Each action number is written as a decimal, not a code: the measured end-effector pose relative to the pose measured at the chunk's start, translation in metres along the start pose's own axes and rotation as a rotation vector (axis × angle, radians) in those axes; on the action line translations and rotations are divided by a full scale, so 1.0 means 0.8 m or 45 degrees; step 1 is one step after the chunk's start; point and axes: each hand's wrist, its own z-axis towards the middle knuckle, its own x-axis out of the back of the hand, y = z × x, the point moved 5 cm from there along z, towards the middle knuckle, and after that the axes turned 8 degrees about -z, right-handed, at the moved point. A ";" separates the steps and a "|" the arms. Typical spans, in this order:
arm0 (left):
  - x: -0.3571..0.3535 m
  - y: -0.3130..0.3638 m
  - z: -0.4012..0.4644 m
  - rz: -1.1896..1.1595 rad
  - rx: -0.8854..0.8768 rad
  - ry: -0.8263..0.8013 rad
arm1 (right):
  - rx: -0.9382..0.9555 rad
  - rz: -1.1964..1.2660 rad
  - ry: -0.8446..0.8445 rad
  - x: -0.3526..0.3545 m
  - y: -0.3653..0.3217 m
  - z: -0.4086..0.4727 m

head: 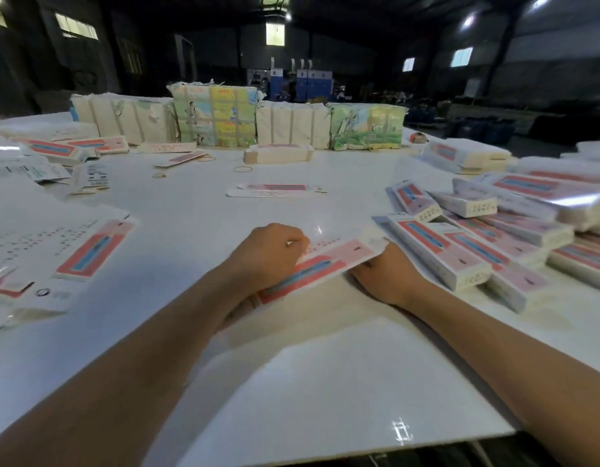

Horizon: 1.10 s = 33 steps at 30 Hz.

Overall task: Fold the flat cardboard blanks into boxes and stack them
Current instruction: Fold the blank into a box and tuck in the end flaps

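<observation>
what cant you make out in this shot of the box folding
Head view:
- Right hand fingers: hidden under the cardboard blank, so its grip is unclear.
- Print on the blank: blurred.
- Folded boxes: pile cut off by the right edge.
- Hall behind the table: too dark.

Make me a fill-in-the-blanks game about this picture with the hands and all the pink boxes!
1. Both hands, left hand and right hand, grip ____ pink cardboard blank.
2. The pile of folded boxes lies on the person's ____ side.
3. The white table has loose ____ bands lying on it.
4. Paper-wrapped bundles stand at the table's ____ edge.

Missing words: one; right; rubber; far
</observation>
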 end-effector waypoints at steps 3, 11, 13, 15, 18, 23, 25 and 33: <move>-0.018 -0.002 -0.007 -0.034 -0.088 0.056 | 0.007 0.064 0.031 0.005 -0.002 -0.003; -0.031 -0.008 -0.009 0.064 0.005 -0.253 | -0.019 0.065 -0.011 0.009 -0.004 -0.002; -0.024 -0.011 -0.007 0.041 -0.038 -0.173 | -0.260 0.324 0.059 0.018 0.010 0.001; -0.017 -0.012 -0.008 0.136 -0.073 -0.087 | -0.617 1.137 0.135 0.020 0.023 0.001; -0.015 -0.007 -0.009 0.228 -0.126 -0.025 | -0.737 1.716 0.044 0.014 0.020 -0.002; 0.008 0.004 -0.005 0.321 -0.164 0.228 | -0.618 1.493 0.012 0.013 0.020 -0.004; 0.009 0.006 -0.005 0.396 -0.162 0.253 | -0.615 1.499 0.070 0.015 0.024 -0.002; 0.011 0.000 -0.004 0.158 -0.054 0.245 | -0.372 0.775 0.544 0.047 0.014 -0.015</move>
